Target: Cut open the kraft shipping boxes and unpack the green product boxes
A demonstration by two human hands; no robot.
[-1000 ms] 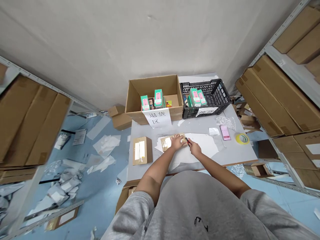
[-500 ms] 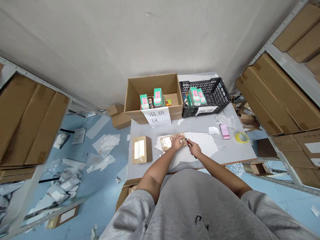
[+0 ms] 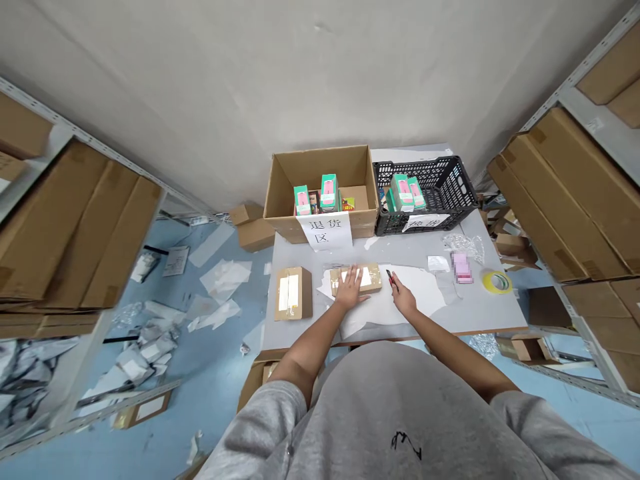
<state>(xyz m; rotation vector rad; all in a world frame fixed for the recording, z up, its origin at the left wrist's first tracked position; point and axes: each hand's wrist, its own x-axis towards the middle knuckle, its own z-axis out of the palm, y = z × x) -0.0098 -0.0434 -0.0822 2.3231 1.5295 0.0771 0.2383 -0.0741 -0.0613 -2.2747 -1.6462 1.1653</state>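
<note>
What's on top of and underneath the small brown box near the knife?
The left hand lies on the small brown box, partly covering its white label. White sheeting shows beside it; whatever lies directly beneath is hidden.

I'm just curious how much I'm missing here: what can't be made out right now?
All in the head view:
Part of the label on the small box: covered by the left grip.
The rear of the red-and-black cutter: inside the right grip.
Whatever sits low in the black crate: behind its front wall and paper sign.
Details of the pink item: blocky blur.
Some right-hand shelf boxes: cut off by the picture's edge.
</note>
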